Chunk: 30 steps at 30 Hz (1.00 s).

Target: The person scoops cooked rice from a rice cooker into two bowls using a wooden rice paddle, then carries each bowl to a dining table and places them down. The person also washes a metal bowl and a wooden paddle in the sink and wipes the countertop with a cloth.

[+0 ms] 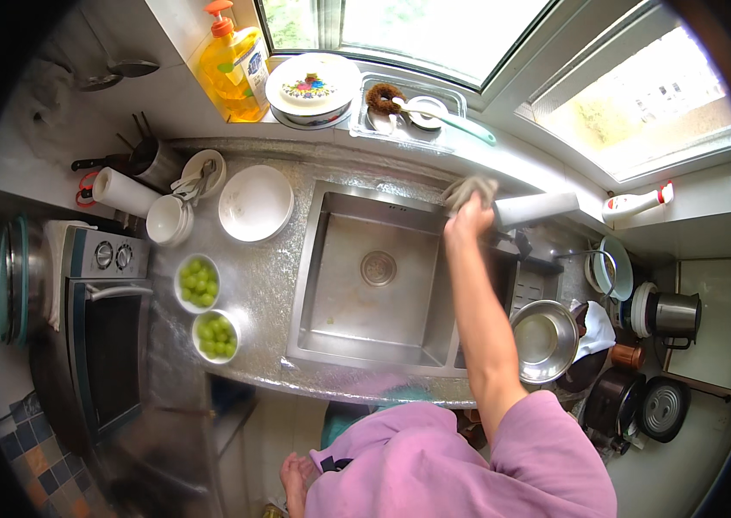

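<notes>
My right hand [469,218] is stretched out over the far right corner of the stainless steel sink [378,298], gripping a blurred beige cloth [471,191]. Just right of that hand is a large faucet [534,210] with a pale, wide body. My left hand [296,474] hangs low beside my body, below the counter edge, with its fingers loosely curled and no object seen in it. The sink basin holds no dishes, and its round drain strainer [378,268] is visible. Left of the sink, two white bowls of green grapes [198,283] [216,336] stand on the counter.
White plates [256,203], stacked bowls [168,220] and a paper roll [125,192] stand left. A toaster oven [110,337] is farther left. A metal basin [543,342] sits right of the sink. Along the sill are a soap bottle [234,71], a lidded enamel bowl [312,89] and a clear tray [365,133].
</notes>
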Tool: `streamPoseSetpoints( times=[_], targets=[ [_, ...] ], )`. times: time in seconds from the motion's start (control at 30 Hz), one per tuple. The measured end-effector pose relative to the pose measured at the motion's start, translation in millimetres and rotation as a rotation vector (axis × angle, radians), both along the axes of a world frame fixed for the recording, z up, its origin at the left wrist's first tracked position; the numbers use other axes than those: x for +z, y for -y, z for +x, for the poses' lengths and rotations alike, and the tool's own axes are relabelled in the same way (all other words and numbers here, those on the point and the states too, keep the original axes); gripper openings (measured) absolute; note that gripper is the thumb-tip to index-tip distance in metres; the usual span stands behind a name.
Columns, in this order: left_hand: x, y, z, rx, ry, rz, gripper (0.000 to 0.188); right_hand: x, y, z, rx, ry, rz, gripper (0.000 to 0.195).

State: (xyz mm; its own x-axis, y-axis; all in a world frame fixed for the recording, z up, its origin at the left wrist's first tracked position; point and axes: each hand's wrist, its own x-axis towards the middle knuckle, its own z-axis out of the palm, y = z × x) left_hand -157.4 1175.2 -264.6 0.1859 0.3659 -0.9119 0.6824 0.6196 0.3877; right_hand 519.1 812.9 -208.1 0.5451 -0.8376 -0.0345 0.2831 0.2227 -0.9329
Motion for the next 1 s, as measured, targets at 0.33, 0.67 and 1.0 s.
streamPoseSetpoints(
  times=[0.33, 0.67, 1.0],
  targets=[
    [-4, 39, -68, -0.100, 0.101, 0.127, 0.034, -10, 4, 16, 0.318, -0.205, -1.140, 0.019],
    [-3, 72, -83, -0.212, -0.047, 0.207, 0.033, -42, 84, -216, 1.187, -0.538, -1.721, 0.027],
    [53, 101, -105, 0.071, 0.000, 0.136, 0.037, -43, 20, -399, 1.196, -0.435, -1.119, 0.059]
  ],
)
